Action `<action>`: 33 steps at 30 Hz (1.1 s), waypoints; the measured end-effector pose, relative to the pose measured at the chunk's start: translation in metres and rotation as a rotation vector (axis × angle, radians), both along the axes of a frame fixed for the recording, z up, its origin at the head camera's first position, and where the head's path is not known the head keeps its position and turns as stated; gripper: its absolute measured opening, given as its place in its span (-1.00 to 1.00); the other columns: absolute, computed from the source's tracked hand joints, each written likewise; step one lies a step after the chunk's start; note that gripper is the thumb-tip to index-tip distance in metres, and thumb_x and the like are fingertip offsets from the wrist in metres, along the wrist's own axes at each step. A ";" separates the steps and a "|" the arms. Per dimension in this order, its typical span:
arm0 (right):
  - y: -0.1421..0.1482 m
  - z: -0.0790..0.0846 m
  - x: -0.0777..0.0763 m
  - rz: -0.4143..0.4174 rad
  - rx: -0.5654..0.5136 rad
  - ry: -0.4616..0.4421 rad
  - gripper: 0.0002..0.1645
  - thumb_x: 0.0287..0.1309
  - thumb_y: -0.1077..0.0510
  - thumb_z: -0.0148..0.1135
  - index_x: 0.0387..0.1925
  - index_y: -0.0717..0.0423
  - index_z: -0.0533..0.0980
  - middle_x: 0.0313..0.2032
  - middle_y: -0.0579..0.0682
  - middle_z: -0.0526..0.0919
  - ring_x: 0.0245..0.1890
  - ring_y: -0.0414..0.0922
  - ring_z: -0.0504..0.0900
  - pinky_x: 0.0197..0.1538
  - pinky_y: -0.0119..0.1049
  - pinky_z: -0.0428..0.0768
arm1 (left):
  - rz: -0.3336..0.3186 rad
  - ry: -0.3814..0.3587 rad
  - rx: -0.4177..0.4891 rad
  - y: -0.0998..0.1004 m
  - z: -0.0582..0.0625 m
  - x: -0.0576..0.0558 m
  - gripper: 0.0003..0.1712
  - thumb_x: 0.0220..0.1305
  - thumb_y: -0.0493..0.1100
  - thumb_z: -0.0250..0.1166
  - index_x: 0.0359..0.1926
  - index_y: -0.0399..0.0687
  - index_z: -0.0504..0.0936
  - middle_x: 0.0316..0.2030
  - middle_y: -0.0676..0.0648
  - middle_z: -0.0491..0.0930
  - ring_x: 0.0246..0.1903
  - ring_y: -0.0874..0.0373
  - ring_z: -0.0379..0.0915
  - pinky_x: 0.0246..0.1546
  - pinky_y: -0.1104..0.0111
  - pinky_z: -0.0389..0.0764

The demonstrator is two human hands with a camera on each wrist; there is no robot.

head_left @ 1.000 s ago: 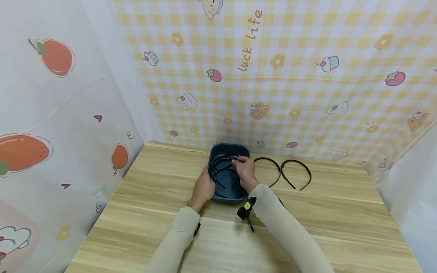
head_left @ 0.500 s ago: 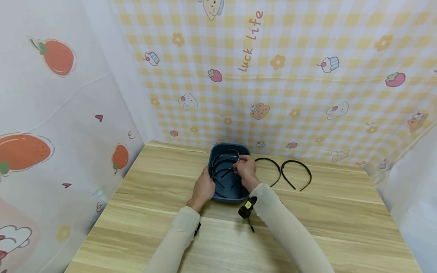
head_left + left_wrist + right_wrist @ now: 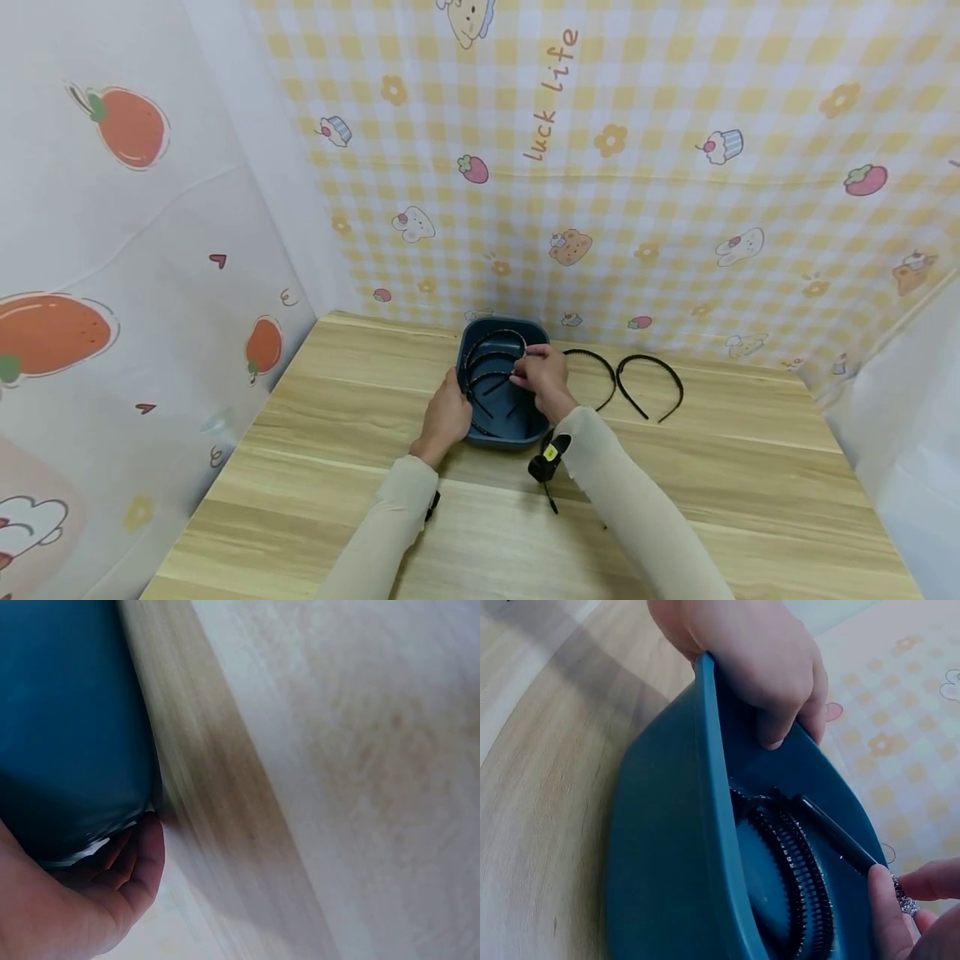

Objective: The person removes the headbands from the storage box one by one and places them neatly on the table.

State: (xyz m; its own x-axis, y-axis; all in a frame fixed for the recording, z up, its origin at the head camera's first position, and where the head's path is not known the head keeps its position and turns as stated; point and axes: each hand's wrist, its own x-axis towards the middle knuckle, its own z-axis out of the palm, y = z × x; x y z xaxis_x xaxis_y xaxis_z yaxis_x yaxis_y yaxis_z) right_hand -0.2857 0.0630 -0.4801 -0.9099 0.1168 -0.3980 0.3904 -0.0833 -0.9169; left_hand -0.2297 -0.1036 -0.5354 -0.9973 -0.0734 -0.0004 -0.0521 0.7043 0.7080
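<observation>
A dark blue plastic bin stands on the table near the back cloth. My left hand grips its left wall, with the thumb over the rim and inside, as the right wrist view shows. Over the bin's right side, my right hand pinches a black headband between thumb and fingers. Sparkly stones show at the pinched spot in the right wrist view. Below it, several black toothed headbands lie in the bin. In the left wrist view, the fingers curl against the bin's outer wall.
Right of the bin, two black headbands lie on the wooden table: a nearer one, partly behind the right hand, and a farther one. Another thin black end shows below the right wrist. A checked cloth hangs behind the table.
The pinched headband's arch has swung up toward the back of the bin. My right hand has shifted slightly right and nearer. The left hand keeps its grip on the bin.
</observation>
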 end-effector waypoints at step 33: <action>0.068 0.021 -0.002 0.096 0.013 0.024 -0.44 0.27 0.37 0.14 0.31 0.18 0.42 -0.03 0.13 0.53 -0.26 -0.11 0.62 -0.18 -0.25 0.70 | 0.002 0.005 -0.004 0.000 0.001 0.000 -0.35 0.43 -0.30 -0.04 0.48 -0.40 0.07 0.29 -0.38 0.39 -0.11 -0.18 0.58 -0.04 -0.01 0.57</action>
